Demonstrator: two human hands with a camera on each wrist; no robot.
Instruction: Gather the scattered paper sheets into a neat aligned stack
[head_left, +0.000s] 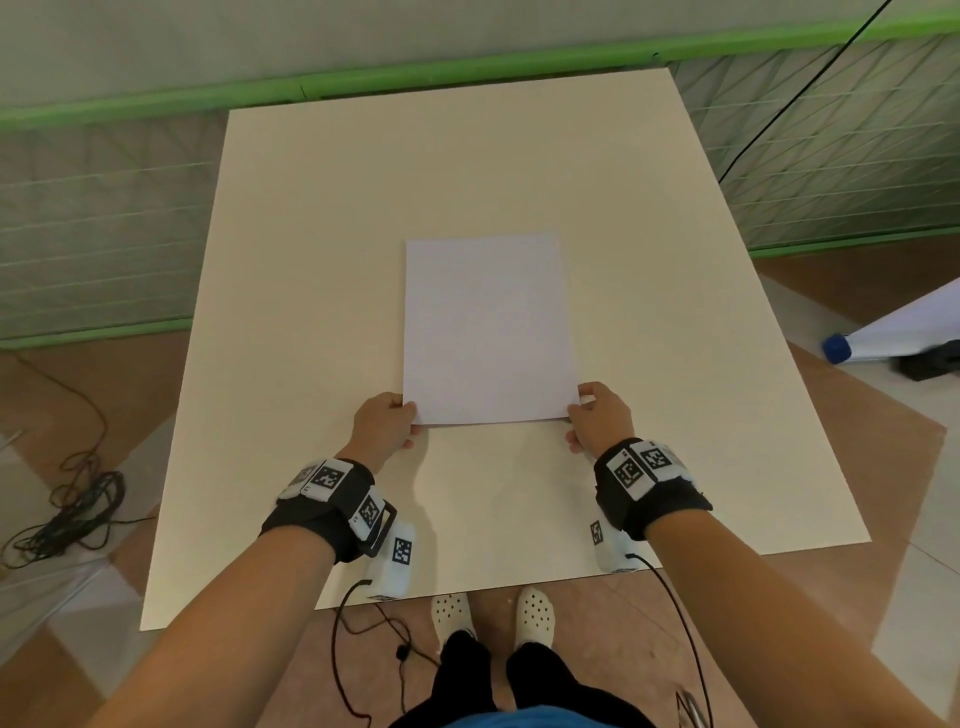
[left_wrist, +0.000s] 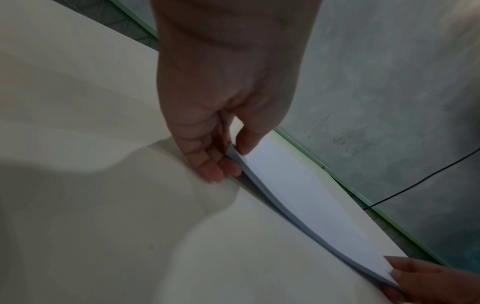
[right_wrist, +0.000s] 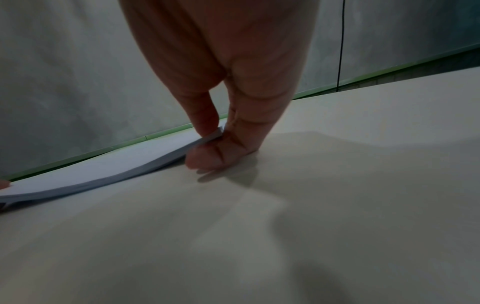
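White paper is what you are holding: the paper stack (head_left: 488, 327) is lying near the middle of the cream surface (head_left: 311, 291), its long axis running straight away from you and its short near edge facing you. Your left hand (head_left: 387, 422) is pinching the stack's near left corner, thumb on top and fingers curled beneath, and your right hand (head_left: 597, 418) is pinching the near right corner the same way. In the wrist views, that near edge is lifting off the surface at both corners and sagging in between, while the far end seems to be resting flat. The edges are looking square from above, so the gathering seems nearly done. Both hands are sitting equally close, one at each end of the stack's near edge, so any squaring or setting down will be turning on moving them together. Beyond the stack's far end, a green rail (head_left: 467, 67) is running along the wall.
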